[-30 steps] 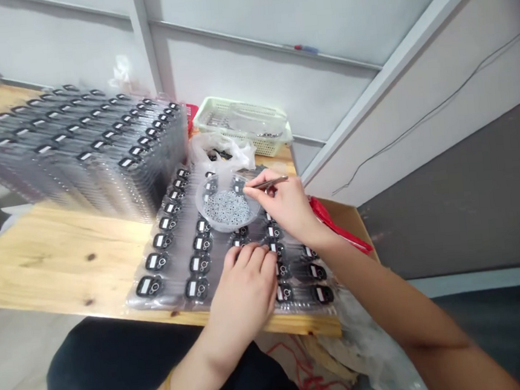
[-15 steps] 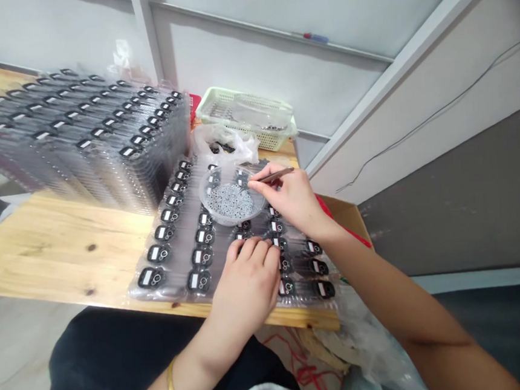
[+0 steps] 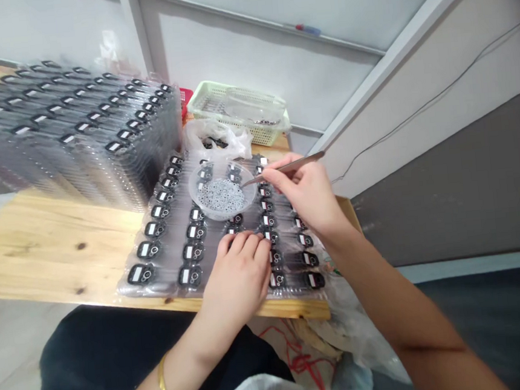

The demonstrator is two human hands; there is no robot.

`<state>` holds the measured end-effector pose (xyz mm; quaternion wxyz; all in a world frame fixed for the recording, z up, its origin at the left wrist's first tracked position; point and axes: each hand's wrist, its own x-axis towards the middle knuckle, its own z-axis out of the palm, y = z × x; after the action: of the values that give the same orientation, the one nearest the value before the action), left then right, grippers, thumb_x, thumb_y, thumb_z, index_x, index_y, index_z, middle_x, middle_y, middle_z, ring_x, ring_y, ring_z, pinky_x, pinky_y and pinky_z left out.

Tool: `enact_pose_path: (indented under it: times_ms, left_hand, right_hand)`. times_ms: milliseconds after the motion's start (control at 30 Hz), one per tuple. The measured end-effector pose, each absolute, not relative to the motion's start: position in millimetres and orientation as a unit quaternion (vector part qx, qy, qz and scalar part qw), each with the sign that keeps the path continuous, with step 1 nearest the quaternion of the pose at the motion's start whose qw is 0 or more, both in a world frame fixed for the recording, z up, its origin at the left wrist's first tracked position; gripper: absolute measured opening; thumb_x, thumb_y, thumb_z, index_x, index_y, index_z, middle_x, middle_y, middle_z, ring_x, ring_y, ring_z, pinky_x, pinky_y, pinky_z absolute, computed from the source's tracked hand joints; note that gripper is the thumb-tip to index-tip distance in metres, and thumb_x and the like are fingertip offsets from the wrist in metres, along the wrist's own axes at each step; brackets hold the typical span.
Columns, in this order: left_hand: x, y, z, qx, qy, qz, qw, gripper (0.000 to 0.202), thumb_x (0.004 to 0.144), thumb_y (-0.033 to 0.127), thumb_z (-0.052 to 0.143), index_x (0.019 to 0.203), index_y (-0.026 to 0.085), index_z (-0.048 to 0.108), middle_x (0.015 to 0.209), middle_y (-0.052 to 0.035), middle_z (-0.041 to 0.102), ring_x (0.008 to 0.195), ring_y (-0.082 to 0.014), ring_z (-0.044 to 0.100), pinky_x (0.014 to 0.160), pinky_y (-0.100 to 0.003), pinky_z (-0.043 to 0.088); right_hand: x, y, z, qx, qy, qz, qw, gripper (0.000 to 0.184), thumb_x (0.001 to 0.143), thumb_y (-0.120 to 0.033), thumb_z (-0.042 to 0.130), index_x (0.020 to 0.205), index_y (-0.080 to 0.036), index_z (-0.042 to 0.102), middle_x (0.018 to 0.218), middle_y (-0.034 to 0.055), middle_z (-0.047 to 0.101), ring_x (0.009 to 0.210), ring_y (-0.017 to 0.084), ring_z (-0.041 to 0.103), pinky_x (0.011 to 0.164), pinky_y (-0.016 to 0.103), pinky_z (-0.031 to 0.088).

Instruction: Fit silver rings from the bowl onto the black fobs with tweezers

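Note:
My right hand (image 3: pixel 307 182) pinches metal tweezers (image 3: pixel 291 167), their tips pointing down left into a clear round tub (image 3: pixel 252 199). Many small grey-white ring-like pieces (image 3: pixel 221 196) lie heaped inside it. The tub sits on a clear plastic tray (image 3: pixel 169 274) holding rows of small black housings (image 3: pixel 142 273) with white rectangles and round rings. My left hand (image 3: pixel 241 269) rests palm down over the middle of the tray, fingers curled closed. A dark edge shows by its fingertips, but whatever they grip is hidden.
A tall stack of filled clear trays (image 3: pixel 140 175) stands at the left on the wooden table (image 3: pixel 54 237). Behind the tub are a white plastic bag (image 3: pixel 237 139) with dark parts and a pale green basket (image 3: pixel 273 134). A wall rises behind and to the right.
My right hand has shifted right and turned; the tweezers now reach down into the tub. My left hand keeps its place on the tray. The whole view has shifted slightly.

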<state>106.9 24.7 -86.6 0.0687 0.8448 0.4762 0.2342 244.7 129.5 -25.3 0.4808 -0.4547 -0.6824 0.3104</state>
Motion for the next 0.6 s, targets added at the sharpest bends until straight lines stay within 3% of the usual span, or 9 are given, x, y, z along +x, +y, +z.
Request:
enact_pose_path:
  times_ms: [200,433,600]
  left_hand:
    - [108,25,-87,0.846,0.469,0.246,0.064,0.018,0.094,0.018,0.046,0.105,0.017,0.06,0.106,-0.0085,0.066,0.105,-0.0259,0.057,0.093,-0.044,0.037]
    - [110,28,-93,0.845,0.465,0.26,0.039,0.021,0.094,0.017,0.044,0.108,0.016,0.059,0.108,-0.0077,0.067,0.103,-0.0263,0.058,0.09,-0.043,0.036]
    - [110,28,-94,0.846,0.465,0.256,0.038,0.022,0.095,0.018,0.041,0.109,0.016,0.058,0.107,-0.0067,0.067,0.102,-0.026,0.058,0.089,-0.043,0.035]
  right_hand:
    - [289,65,-35,-0.495,-0.538,0.517,0.446,0.033,0.076,-0.043,0.076,0.067,-0.021,0.054,0.062,-0.0038,0.045,0.053,0.01,0.045,0.048,0.024,0.039]
    - [317,23,-61,-0.553,-0.586,0.475,0.353,0.019,0.087,-0.037,0.067,0.08,-0.022,0.06,0.063,-0.0032,0.057,0.057,0.012,0.056,0.053,0.024,0.045]
    - [313,26,-58,-0.558,-0.642,0.432,0.3,0.015,0.087,-0.03,0.065,0.075,-0.02,0.061,0.061,-0.0028,0.057,0.054,0.011,0.056,0.051,0.023,0.046]
